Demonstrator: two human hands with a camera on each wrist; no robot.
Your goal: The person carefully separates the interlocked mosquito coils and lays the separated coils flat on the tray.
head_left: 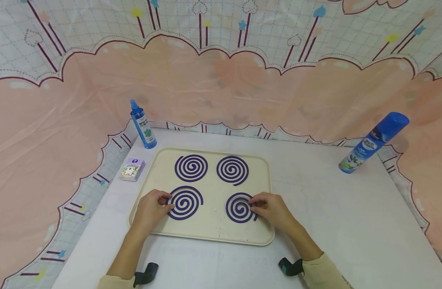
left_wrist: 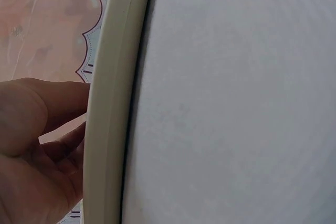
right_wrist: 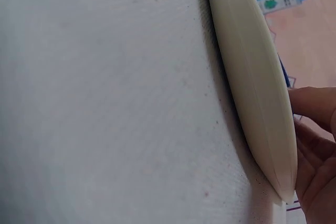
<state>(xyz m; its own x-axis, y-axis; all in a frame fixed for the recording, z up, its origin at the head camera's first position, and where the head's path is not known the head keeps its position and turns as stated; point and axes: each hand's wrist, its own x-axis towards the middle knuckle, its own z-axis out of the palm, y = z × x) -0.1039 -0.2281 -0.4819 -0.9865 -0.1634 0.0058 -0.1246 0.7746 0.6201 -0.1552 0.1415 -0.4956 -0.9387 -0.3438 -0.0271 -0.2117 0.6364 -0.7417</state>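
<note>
Two dark blue mosquito coils lie in the back row of a cream tray, a back left coil and a back right coil. My left hand pinches the outer left edge of the front left coil. On the other side, my right hand pinches the right edge of the front right coil between thumb and fingers. Both wrist views show the tray's rim in front, hiding the fingertips and the coils almost entirely.
A blue spray bottle stands behind the tray's left corner, with a small purple-and-white box in front of it. At the right stands a blue aerosol can. A patterned cloth hangs behind the white table.
</note>
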